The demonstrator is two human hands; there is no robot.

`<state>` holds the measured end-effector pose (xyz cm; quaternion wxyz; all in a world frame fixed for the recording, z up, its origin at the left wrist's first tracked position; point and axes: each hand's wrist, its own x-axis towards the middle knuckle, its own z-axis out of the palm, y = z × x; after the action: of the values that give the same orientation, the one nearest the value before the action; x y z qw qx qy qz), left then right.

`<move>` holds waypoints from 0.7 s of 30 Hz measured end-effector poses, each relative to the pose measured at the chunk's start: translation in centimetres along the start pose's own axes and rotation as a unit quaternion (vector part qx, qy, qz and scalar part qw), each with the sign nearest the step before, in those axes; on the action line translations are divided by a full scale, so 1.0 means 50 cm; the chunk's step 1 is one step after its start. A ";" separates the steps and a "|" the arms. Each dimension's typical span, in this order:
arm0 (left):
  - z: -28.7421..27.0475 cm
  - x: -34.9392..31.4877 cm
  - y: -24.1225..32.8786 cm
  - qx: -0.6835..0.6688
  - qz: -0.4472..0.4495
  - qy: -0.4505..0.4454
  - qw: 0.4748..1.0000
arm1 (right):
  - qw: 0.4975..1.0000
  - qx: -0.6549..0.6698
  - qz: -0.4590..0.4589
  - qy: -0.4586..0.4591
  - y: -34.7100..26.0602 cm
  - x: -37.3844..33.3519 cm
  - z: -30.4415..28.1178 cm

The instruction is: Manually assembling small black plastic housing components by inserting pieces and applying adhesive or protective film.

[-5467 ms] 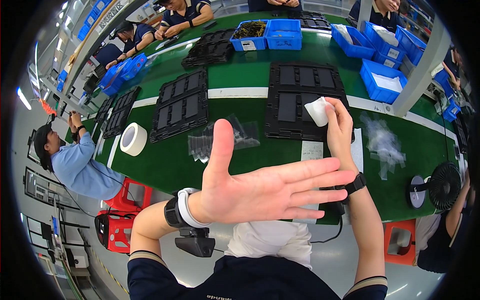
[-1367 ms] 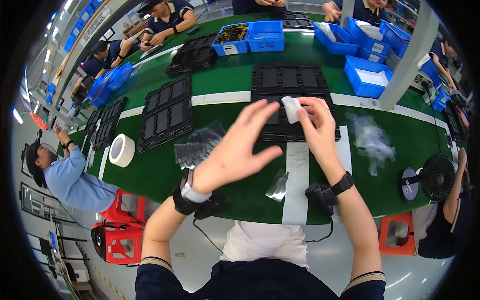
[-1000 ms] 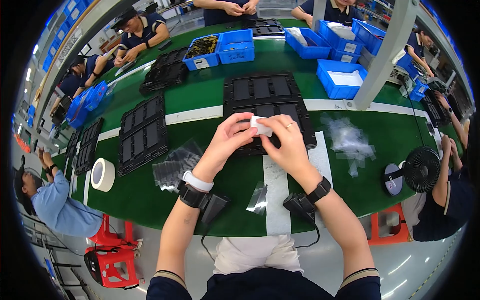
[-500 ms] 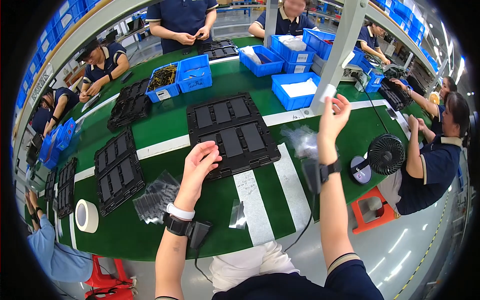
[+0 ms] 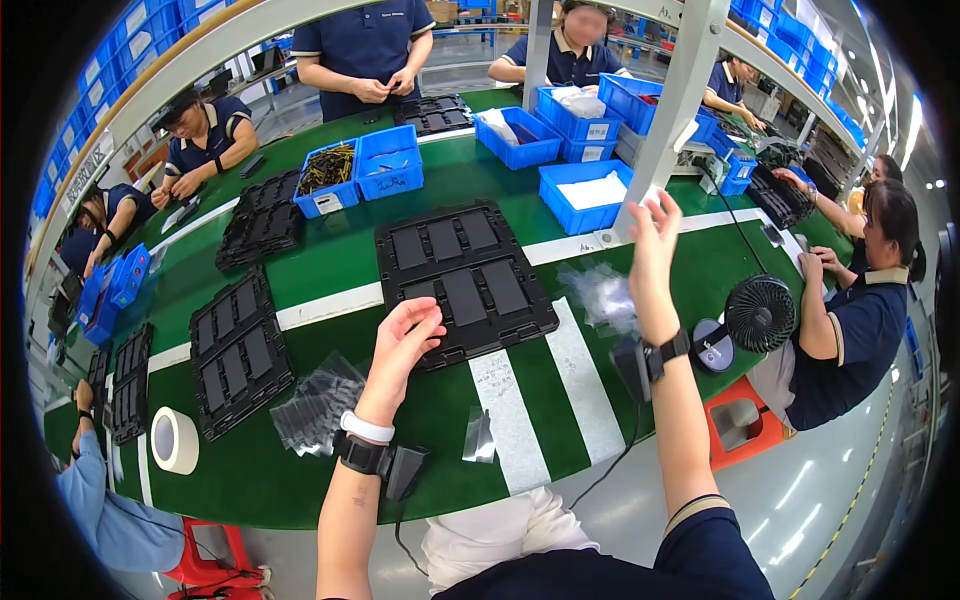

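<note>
A black tray (image 5: pixel 470 355) lies in front of me, with several flat dark rectangular pieces in its slots. My left hand (image 5: pixel 405 335) is over its near left edge, fingers loosely curled and thumb apart, holding nothing I can see. Raised beside a grey metal post (image 5: pixel 672 110), my right hand (image 5: pixel 655 250) has its fingers apart and bent. A small white patch shows by its fingertips, seemingly on the post behind. Below that hand are crumpled clear plastic bags (image 5: pixel 603 298). More clear bags (image 5: pixel 315 408) are left of my left wrist, and a single clear bag (image 5: pixel 479 436) lies nearer me.
Blue bins (image 5: pixel 585 205) stand beyond the tray, some holding white or yellow-black items. Other black trays (image 5: pixel 240 350) and a tape roll (image 5: pixel 174 440) lie to the left. On the right stands a small black fan (image 5: pixel 760 314). Several people work around the green table (image 5: pixel 350 480).
My right hand has shifted slightly left and tilted, its fingers more upright. The left hand's fingers have curled a little closer together. The whole view has shifted slightly; the tray's pieces look unchanged.
</note>
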<state>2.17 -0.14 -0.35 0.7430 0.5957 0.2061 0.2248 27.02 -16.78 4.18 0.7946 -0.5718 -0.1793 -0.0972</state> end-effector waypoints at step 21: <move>-0.007 0.007 -0.009 -0.017 -0.003 -0.028 0.999 | 0.739 0.406 0.330 -0.425 -0.261 -0.209 0.081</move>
<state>2.27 0.26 -0.86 0.7587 0.5888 0.1835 0.2098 12.03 -17.77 12.56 0.7752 -0.2004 -0.3208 0.5060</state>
